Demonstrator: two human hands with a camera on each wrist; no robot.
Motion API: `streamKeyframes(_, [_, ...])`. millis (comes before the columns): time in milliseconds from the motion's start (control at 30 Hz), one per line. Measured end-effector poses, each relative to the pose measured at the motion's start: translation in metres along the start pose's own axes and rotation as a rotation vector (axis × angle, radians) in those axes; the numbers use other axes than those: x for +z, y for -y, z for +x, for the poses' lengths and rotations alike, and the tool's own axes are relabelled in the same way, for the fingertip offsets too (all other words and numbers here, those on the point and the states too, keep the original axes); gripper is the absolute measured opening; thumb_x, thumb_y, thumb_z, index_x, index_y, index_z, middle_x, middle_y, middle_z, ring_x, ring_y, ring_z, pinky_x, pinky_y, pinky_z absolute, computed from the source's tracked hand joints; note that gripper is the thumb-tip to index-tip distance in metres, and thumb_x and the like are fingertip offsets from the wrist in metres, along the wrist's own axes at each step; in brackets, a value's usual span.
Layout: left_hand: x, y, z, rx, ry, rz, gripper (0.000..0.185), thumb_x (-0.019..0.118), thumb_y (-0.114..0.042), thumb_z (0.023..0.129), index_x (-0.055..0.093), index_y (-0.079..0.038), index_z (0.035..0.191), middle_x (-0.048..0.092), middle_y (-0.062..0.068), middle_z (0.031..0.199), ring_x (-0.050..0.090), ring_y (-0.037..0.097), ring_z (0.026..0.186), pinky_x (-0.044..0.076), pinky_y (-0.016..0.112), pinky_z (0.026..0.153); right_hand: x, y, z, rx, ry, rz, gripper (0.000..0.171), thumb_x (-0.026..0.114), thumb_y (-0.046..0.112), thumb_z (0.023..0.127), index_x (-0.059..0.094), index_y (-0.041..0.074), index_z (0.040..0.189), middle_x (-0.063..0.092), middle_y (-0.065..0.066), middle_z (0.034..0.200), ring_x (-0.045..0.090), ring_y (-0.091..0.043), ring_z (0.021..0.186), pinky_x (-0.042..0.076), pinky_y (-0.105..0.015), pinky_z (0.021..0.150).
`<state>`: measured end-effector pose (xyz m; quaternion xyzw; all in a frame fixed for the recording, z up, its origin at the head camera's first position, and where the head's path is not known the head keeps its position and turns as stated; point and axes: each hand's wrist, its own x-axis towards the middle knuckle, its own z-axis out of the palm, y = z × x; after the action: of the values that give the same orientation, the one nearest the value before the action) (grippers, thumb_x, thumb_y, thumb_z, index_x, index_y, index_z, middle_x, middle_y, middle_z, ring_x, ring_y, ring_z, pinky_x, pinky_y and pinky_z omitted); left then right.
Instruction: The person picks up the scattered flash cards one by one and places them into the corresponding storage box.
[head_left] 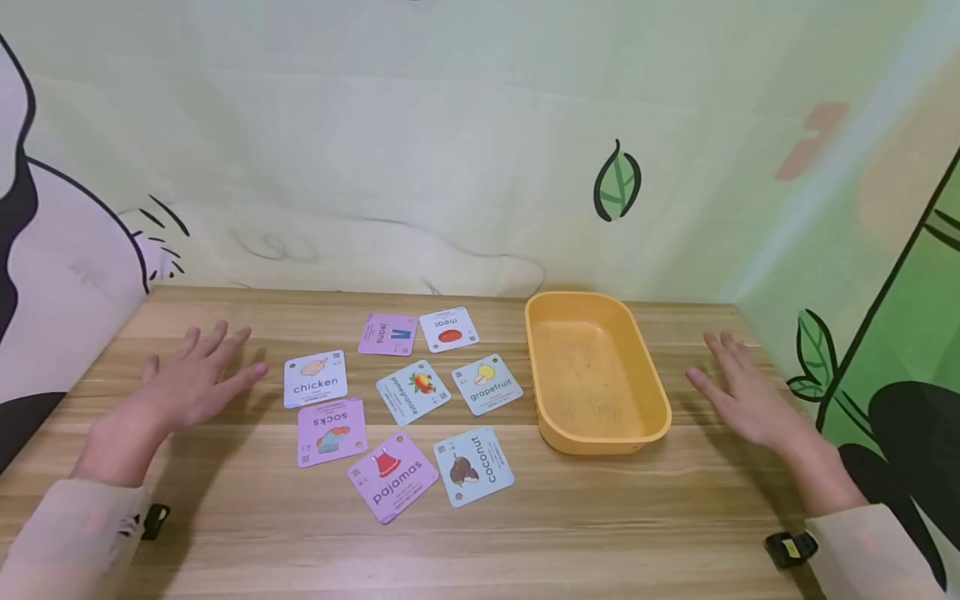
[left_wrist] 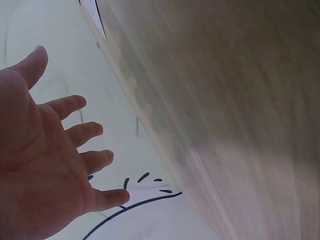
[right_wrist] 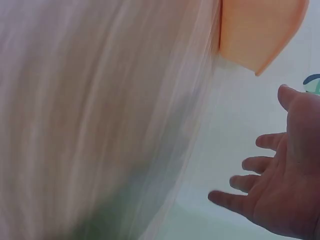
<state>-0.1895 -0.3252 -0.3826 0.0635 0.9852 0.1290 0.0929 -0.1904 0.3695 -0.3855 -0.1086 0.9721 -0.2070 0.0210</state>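
Head view: left hand (head_left: 191, 379) and right hand (head_left: 738, 392) hover over counter (head_left: 225, 517), both grips released, empty. Cards (head_left: 397, 400) lie between, tray (head_left: 596, 375) just right. Likely pre-pick step; next move needs reach to one card.

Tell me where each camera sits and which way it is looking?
Head: on the person's head, looking down at the table, word cards and yellow tray; both hands and sleeves show.
Left wrist: on the left wrist, looking past the open left hand at the table edge and wall.
Right wrist: on the right wrist, looking past the open right hand toward the tray.
Shared: head and right wrist views both show the tray.
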Motion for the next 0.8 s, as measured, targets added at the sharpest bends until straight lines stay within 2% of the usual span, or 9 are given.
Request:
streamKeyframes(167, [0.000, -0.004, 0.001, 0.005, 0.007, -0.005, 0.086, 0.032, -0.066, 0.105, 0.022, -0.001, 0.161, 0.007, 0.038, 0.161, 0.005, 0.065, 0.142, 0.003, 0.088, 0.099, 0.003, 0.006, 0.003, -0.014, -0.007, 0.064, 0.071, 0.038, 0.041, 0.112, 0.022, -0.011, 0.157, 0.014, -0.040, 0.159, 0.018, -0.061, 0.143, 0.019, -0.074, 0.111])
streamKeyframes(367, [0.001, -0.008, 0.003, 0.016, 0.013, -0.016, 0.085, 0.035, -0.064, 0.105, 0.032, 0.004, 0.156, 0.012, 0.043, 0.157, 0.012, 0.064, 0.141, 0.011, 0.088, 0.099, 0.005, 0.019, 0.002, -0.007, 0.011, 0.192, 0.065, 0.038, 0.040, 0.112, 0.035, -0.011, 0.151, 0.041, -0.038, 0.148, 0.045, -0.057, 0.130, 0.042, -0.070, 0.101])
streamKeyframes(567, [0.006, -0.010, 0.007, 0.079, -0.004, -0.018, 0.079, 0.043, -0.056, 0.106, 0.038, 0.007, 0.152, 0.027, 0.044, 0.151, 0.027, 0.066, 0.135, 0.024, 0.081, 0.103, 0.008, 0.028, 0.004, 0.019, 0.043, 0.420, 0.061, 0.043, 0.036, 0.112, 0.038, -0.011, 0.150, 0.047, -0.035, 0.143, 0.056, -0.048, 0.122, 0.058, -0.049, 0.087])
streamKeyframes(800, [0.008, -0.016, 0.010, 0.120, -0.011, -0.066, 0.070, 0.057, -0.044, 0.104, 0.047, 0.013, 0.143, 0.039, 0.046, 0.142, 0.038, 0.064, 0.128, 0.034, 0.076, 0.102, 0.008, 0.037, 0.008, 0.081, 0.096, 0.590, 0.061, 0.047, 0.035, 0.111, 0.039, -0.011, 0.150, 0.050, -0.032, 0.142, 0.063, -0.036, 0.113, 0.060, -0.038, 0.083])
